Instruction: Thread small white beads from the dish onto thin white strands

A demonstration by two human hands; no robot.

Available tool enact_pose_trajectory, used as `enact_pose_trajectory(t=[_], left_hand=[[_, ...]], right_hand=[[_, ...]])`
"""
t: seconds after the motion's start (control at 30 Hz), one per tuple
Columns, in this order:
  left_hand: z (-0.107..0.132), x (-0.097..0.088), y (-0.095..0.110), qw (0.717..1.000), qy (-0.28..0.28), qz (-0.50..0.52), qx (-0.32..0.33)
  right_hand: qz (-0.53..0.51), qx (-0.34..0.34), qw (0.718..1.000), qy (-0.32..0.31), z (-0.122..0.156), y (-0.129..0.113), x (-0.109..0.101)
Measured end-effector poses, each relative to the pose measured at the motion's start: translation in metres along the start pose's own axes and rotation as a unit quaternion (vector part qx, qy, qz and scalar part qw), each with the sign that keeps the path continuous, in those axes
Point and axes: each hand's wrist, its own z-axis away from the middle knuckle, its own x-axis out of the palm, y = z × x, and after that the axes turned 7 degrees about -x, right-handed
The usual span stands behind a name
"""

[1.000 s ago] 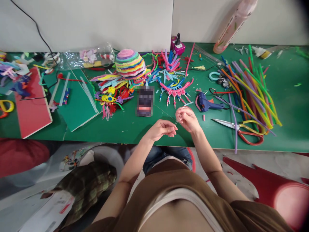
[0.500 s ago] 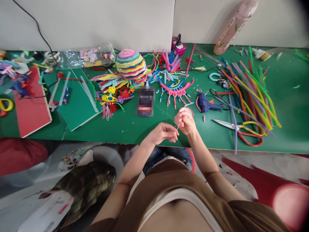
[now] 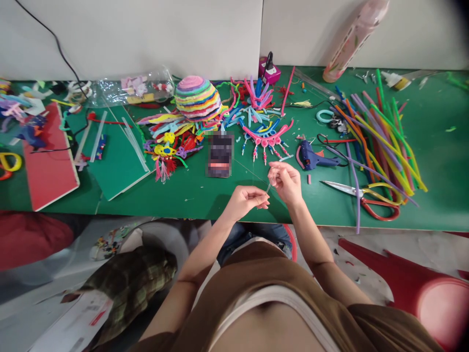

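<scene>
Over the front edge of the green table (image 3: 205, 193), my left hand (image 3: 246, 199) is pinched shut on the lower end of a thin clear strand (image 3: 268, 187). My right hand (image 3: 286, 180) sits just to its right and a little farther back, fingers curled and pinching the strand's upper end. The two hands are almost touching. Whether the right hand also holds a small spool is hidden by its fingers. A blue glue gun (image 3: 312, 156) lies just beyond my right hand.
Scissors (image 3: 366, 195) and a spread of long coloured pipe cleaners (image 3: 381, 142) lie to the right. A striped woven dome (image 3: 198, 97), pipe-cleaner ornaments (image 3: 266, 132), a phone (image 3: 220, 154), green and red boards (image 3: 51, 166) fill the left and middle. A pink bottle (image 3: 353, 39) stands at the back.
My right hand dipped toward the left hand, then lifted slightly back and turned; a pale round spool glimpsed behind it half a second ago no longer shows. My left hand barely moved.
</scene>
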Motion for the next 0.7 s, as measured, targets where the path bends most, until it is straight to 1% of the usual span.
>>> enact_pose_trajectory(t=[0.07,0.1,0.13,0.2,0.3,0.37,0.43,0.47,0.5,0.53,0.57,0.6,0.63,0.67,0.7], left_hand=[[0.000,0.001,0.001,0.999,0.019,-0.028,0.008],[0.000,0.002,0.001,0.999,0.018,-0.040,0.008],[0.000,0.002,0.002,0.999,0.008,-0.049,0.005],[-0.002,0.004,0.003,0.998,-0.029,-0.050,-0.007],[-0.009,0.007,0.004,0.996,-0.078,-0.006,-0.033],[-0.014,0.010,0.003,0.994,-0.092,0.027,-0.049],[-0.020,0.013,0.002,0.993,-0.094,0.045,-0.059],[-0.022,0.014,0.001,0.993,-0.087,0.053,-0.060],[-0.025,0.015,0.001,0.994,-0.073,0.064,-0.058],[-0.028,0.015,0.000,0.994,-0.055,0.081,-0.057],[-0.031,0.015,0.000,0.993,-0.034,0.103,-0.054],[-0.034,0.015,-0.001,0.991,-0.014,0.126,-0.052],[-0.038,0.014,-0.001,0.988,0.004,0.148,-0.050],[-0.041,0.014,-0.001,0.985,0.017,0.166,-0.048],[-0.045,0.013,-0.001,0.982,0.028,0.180,-0.046]], right_hand=[[0.021,-0.022,1.000,-0.008,0.000,-0.004,-0.006],[0.029,-0.033,0.999,-0.013,0.000,-0.005,-0.009],[0.035,-0.043,0.998,-0.018,0.000,-0.007,-0.013],[0.039,-0.058,0.997,-0.029,0.001,-0.008,-0.018],[0.057,-0.062,0.996,-0.041,0.005,-0.007,-0.018],[0.084,-0.054,0.994,-0.054,0.009,-0.007,-0.016],[0.123,-0.050,0.989,-0.070,0.014,-0.013,-0.020],[0.154,-0.054,0.984,-0.073,0.017,-0.021,-0.028],[0.198,-0.063,0.976,-0.065,0.021,-0.031,-0.040],[0.255,-0.070,0.963,-0.057,0.025,-0.045,-0.058],[0.336,-0.087,0.938,-0.020,0.030,-0.061,-0.081],[0.435,-0.088,0.896,0.017,0.034,-0.079,-0.108],[0.540,-0.057,0.839,0.035,0.039,-0.097,-0.137],[0.639,-0.013,0.768,0.044,0.044,-0.114,-0.167],[0.729,0.038,0.682,0.046,0.047,-0.129,-0.195]])
